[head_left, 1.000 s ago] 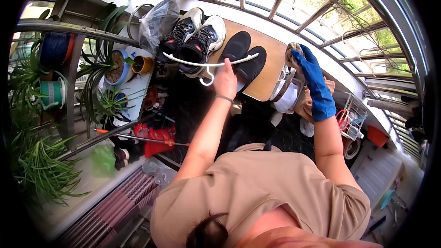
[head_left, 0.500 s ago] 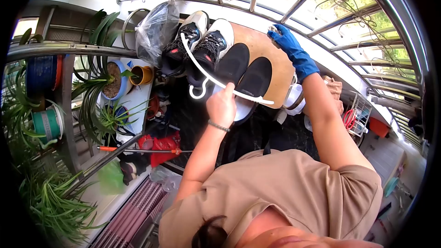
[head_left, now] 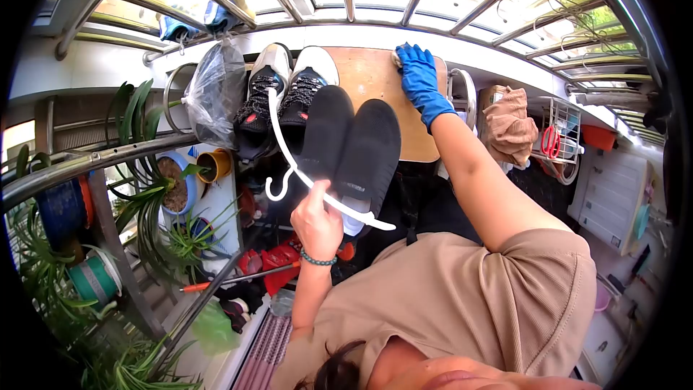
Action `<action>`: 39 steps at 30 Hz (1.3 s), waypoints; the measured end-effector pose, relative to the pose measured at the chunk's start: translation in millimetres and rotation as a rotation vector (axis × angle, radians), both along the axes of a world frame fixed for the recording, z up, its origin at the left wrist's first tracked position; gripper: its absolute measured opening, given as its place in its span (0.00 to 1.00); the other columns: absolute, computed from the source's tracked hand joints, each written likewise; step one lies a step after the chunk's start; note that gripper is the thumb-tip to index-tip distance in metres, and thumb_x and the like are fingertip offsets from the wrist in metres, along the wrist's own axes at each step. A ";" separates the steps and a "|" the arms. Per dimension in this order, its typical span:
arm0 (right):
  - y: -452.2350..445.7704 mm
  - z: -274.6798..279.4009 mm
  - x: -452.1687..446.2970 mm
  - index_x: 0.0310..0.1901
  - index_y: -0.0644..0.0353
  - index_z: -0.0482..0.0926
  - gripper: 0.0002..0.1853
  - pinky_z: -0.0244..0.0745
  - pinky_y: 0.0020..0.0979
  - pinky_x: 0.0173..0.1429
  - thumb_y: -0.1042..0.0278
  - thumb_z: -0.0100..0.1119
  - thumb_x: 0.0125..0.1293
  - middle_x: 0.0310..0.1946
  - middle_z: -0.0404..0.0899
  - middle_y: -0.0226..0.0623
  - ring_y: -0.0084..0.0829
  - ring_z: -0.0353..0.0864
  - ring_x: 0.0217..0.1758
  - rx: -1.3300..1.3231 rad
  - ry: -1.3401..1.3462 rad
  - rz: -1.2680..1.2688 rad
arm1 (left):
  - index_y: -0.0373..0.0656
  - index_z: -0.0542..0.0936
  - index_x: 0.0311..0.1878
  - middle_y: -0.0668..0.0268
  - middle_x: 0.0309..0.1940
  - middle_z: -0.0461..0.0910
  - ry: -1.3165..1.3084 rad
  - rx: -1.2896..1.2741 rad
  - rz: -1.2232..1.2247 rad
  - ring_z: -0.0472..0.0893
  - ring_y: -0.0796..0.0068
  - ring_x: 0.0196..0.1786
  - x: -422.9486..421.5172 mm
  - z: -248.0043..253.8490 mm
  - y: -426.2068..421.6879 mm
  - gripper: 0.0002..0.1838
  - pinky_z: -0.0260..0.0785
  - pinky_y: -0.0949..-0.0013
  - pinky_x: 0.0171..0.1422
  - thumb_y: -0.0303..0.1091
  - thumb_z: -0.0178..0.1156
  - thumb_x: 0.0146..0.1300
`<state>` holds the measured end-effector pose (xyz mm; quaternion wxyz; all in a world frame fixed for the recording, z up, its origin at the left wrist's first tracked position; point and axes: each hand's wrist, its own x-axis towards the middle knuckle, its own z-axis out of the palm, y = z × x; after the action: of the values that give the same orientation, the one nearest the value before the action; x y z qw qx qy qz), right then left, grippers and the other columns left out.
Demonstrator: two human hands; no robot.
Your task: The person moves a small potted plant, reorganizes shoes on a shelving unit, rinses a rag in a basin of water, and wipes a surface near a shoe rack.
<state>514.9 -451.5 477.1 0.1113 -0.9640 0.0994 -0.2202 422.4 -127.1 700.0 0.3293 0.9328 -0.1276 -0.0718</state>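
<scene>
"What are the hands doing?"

"The bare left hand (head_left: 317, 220), beaded bracelet (head_left: 318, 260) at its wrist, grips a white plastic hanger (head_left: 281, 137). A pair of black slip-on shoes (head_left: 368, 144) sits just behind it, near the left edge of the brown wooden desk (head_left: 372, 76); whether those fingers hold the shoes too is hidden."

"And the right hand (head_left: 422, 76)?"

"In a long blue rubber glove, fingers stretched out over the far side of the desk. A small pale wad (head_left: 396, 60) pokes out by the fingertips; I can't tell whether it's gripped."

"Any containers?"

"A clear plastic bag (head_left: 216, 94) hangs beside the black-and-white lace-up sneakers (head_left: 271, 94), its contents unclear. Further left, a pale blue round pot (head_left: 190, 186) holds brown soil (head_left: 171, 186), and next to it stands a yellow pot (head_left: 221, 163), too dark inside to read."

"Right side?"

"A white wire basket (head_left: 567, 117) with red-handled scissors (head_left: 551, 142), near a crumpled tan bundle (head_left: 510, 124)."
</scene>
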 end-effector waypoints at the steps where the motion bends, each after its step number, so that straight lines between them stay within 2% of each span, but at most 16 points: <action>1: -9.3 1.3 -13.5 0.46 0.56 0.74 0.13 0.64 0.44 0.57 0.71 0.49 0.58 0.47 0.73 0.46 0.47 0.70 0.53 -0.037 -0.049 -0.104 | 0.37 0.78 0.41 0.48 0.25 0.78 -0.011 -0.004 -0.002 0.79 0.44 0.31 0.6 -2.9 0.5 0.11 0.69 0.57 0.34 0.22 0.61 0.53; 3: -21.7 -9.3 -31.5 0.65 0.55 0.68 0.26 0.48 0.46 0.76 0.69 0.51 0.63 0.68 0.63 0.47 0.52 0.56 0.73 0.258 0.265 -0.377 | 0.37 0.78 0.41 0.48 0.25 0.78 -0.042 -0.026 -0.017 0.80 0.44 0.30 1.8 -4.6 0.6 0.11 0.69 0.58 0.33 0.21 0.61 0.53; 7: 13.0 3.9 -40.0 0.64 0.60 0.68 0.25 0.46 0.44 0.78 0.69 0.49 0.65 0.68 0.62 0.50 0.53 0.54 0.74 0.433 0.218 -0.424 | 0.39 0.79 0.41 0.49 0.24 0.78 -0.019 -0.005 -0.005 0.80 0.45 0.30 1.4 -5.9 -0.4 0.12 0.69 0.56 0.33 0.20 0.59 0.51; 9: 47.8 -21.4 -53.0 0.53 0.58 0.76 0.16 0.59 0.39 0.71 0.73 0.48 0.63 0.56 0.73 0.49 0.50 0.66 0.64 0.201 -0.148 -0.213 | 0.36 0.78 0.42 0.47 0.26 0.79 -0.070 -0.051 0.026 0.81 0.47 0.30 1.8 -9.5 -2.5 0.14 0.70 0.60 0.34 0.18 0.62 0.51; 12: 91.7 -5.9 -81.5 0.59 0.55 0.74 0.20 0.57 0.37 0.75 0.75 0.49 0.65 0.63 0.70 0.46 0.47 0.63 0.69 0.285 0.017 0.102 | 0.36 0.78 0.41 0.49 0.27 0.81 -0.063 -0.042 0.057 0.82 0.49 0.31 2.0 -9.6 -6.0 0.13 0.71 0.62 0.35 0.16 0.62 0.50; 14: 103.4 5.4 -86.6 0.59 0.55 0.74 0.22 0.63 0.37 0.71 0.77 0.53 0.62 0.62 0.71 0.47 0.45 0.67 0.67 1.047 0.246 0.253 | 0.35 0.78 0.41 0.50 0.28 0.81 -0.040 -0.032 0.070 0.83 0.50 0.32 1.1 -9.4 -8.4 0.13 0.71 0.63 0.36 0.16 0.62 0.50; 17: 70.1 5.1 -52.7 0.59 0.55 0.74 0.26 0.66 0.34 0.69 0.81 0.57 0.56 0.60 0.73 0.47 0.45 0.71 0.64 0.656 0.025 0.287 | 0.35 0.78 0.42 0.51 0.28 0.81 -0.132 -0.037 0.060 0.83 0.56 0.32 -2.0 -6.6 -9.5 0.13 0.71 0.65 0.39 0.17 0.62 0.51; 20: 34.3 0.3 14.9 0.55 0.55 0.76 0.25 0.69 0.34 0.66 0.84 0.57 0.54 0.55 0.76 0.48 0.46 0.74 0.60 0.670 -0.245 0.119 | 0.34 0.78 0.43 0.53 0.30 0.81 -0.121 -0.015 0.082 0.82 0.58 0.33 -3.8 2.5 -9.5 0.13 0.71 0.65 0.40 0.19 0.61 0.52; 22: 27.9 -2.7 38.0 0.54 0.57 0.76 0.22 0.67 0.41 0.67 0.83 0.54 0.55 0.56 0.75 0.48 0.49 0.72 0.61 0.578 0.027 0.127 | 0.34 0.77 0.43 0.55 0.29 0.81 -0.165 0.007 0.075 0.80 0.63 0.32 -2.9 5.6 -8.1 0.12 0.71 0.67 0.40 0.19 0.60 0.53; 24: 52.5 -17.5 32.1 0.52 0.58 0.76 0.20 0.62 0.41 0.70 0.82 0.54 0.56 0.52 0.77 0.46 0.48 0.71 0.62 0.511 -0.040 0.283 | 0.35 0.77 0.42 0.60 0.28 0.81 -0.126 -0.008 0.114 0.79 0.70 0.32 -3.0 7.6 -8.4 0.11 0.70 0.69 0.40 0.19 0.59 0.54; 25: 62.6 -28.6 20.7 0.52 0.58 0.76 0.20 0.61 0.40 0.71 0.81 0.54 0.56 0.50 0.77 0.46 0.48 0.70 0.62 0.530 -0.098 0.397 | 0.34 0.78 0.43 0.48 0.30 0.82 -0.131 0.010 0.141 0.84 0.51 0.35 -1.7 11.1 -10.9 0.13 0.73 0.62 0.42 0.18 0.59 0.51; 29: 108.1 -8.7 -101.1 0.40 0.60 0.79 0.11 0.70 0.39 0.60 0.78 0.55 0.54 0.45 0.79 0.45 0.46 0.76 0.53 0.516 -0.123 0.568 | 0.34 0.78 0.43 0.50 0.31 0.82 -0.119 -0.002 0.118 0.84 0.52 0.36 5.4 12.4 -10.9 0.13 0.73 0.62 0.43 0.18 0.58 0.52; 31: 103.8 16.7 -152.2 0.40 0.60 0.81 0.12 0.73 0.41 0.55 0.77 0.58 0.52 0.41 0.80 0.45 0.47 0.78 0.48 0.608 0.392 0.611 | 0.34 0.78 0.43 0.50 0.31 0.82 -0.089 -0.045 0.085 0.84 0.52 0.36 11.4 12.3 -9.6 0.13 0.73 0.62 0.43 0.18 0.58 0.52; 34: 92.3 34.9 -176.7 0.39 0.59 0.81 0.11 0.75 0.43 0.49 0.76 0.59 0.51 0.37 0.81 0.45 0.49 0.80 0.42 0.716 0.358 0.392 | 0.35 0.78 0.43 0.50 0.30 0.82 -0.092 -0.048 0.039 0.84 0.55 0.35 19.4 11.3 -7.0 0.14 0.73 0.64 0.42 0.18 0.60 0.52; 38: 32.9 48.3 -80.8 0.41 0.63 0.78 0.14 0.74 0.38 0.51 0.87 0.50 0.55 0.37 0.80 0.46 0.48 0.79 0.43 0.514 -0.422 -0.042 | 0.35 0.79 0.43 0.51 0.29 0.82 -0.044 -0.090 -0.053 0.84 0.58 0.33 32.8 0.8 0.0 0.13 0.73 0.65 0.40 0.18 0.62 0.52; 39: 6.7 29.2 -64.8 0.40 0.63 0.78 0.11 0.74 0.37 0.52 0.85 0.50 0.57 0.38 0.80 0.47 0.47 0.79 0.44 0.523 -0.343 -0.075 | 0.35 0.79 0.43 0.51 0.29 0.82 -0.019 -0.090 -0.068 0.84 0.58 0.33 35.6 3.4 -1.7 0.13 0.73 0.65 0.40 0.19 0.63 0.52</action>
<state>450.1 -444.8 506.2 0.3626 -0.8470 0.1682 -0.3504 458.0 -128.9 703.4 0.3673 0.9128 -0.1653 -0.0682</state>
